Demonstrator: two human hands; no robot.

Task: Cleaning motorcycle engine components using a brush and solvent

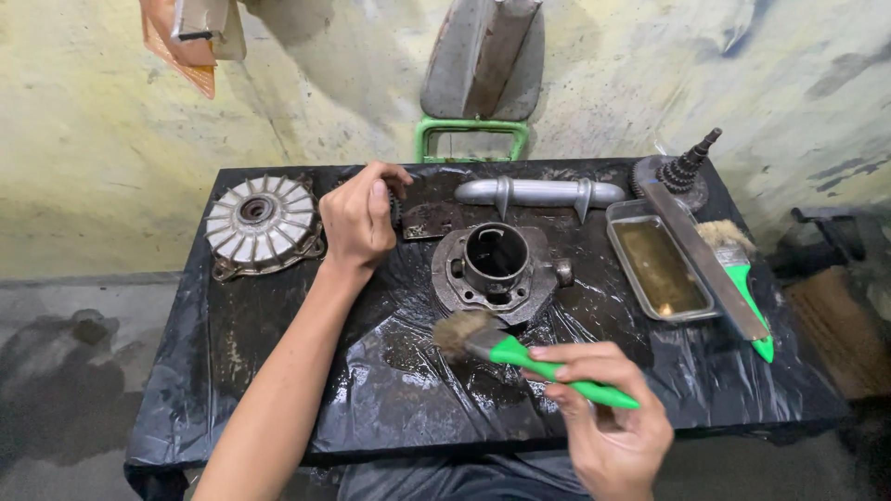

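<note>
My right hand (608, 413) grips a green-handled paintbrush (506, 351), its dirty bristles resting on the wet black sheet just in front of a grey metal engine cylinder (497, 264). My left hand (360, 218) reaches to the far middle of the table and closes around a small dark toothed gear (396, 210), mostly hidden by the fingers. A dark flat metal plate (432, 221) lies right beside that hand.
A finned round metal hub (260, 225) sits at the far left. A metal tray of brownish liquid (661, 264), a long flat blade (703, 260), a second green brush (742, 278), a stepped gear cluster (682, 172) and a grey handle bar (538, 193) fill the right and back.
</note>
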